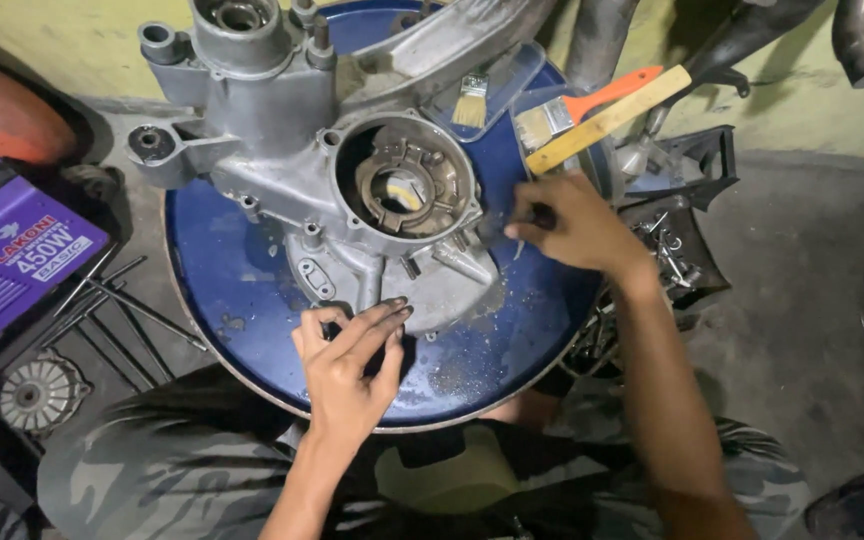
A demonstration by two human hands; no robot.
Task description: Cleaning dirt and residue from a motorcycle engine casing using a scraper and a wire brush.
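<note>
A grey cast-metal engine casing lies on a round blue drum lid. It has a large round opening with a brown inner part. My left hand rests flat on the casing's near edge, fingers spread over a dark part beneath them. My right hand is at the casing's right side, fingers pinched on a small dark tool or piece that is mostly hidden.
Two paintbrushes, one with an orange handle and one wooden, lie at the lid's far right. A small brush sits in a clear tray. A purple machine, thin rods and a tray of bolts surround the lid.
</note>
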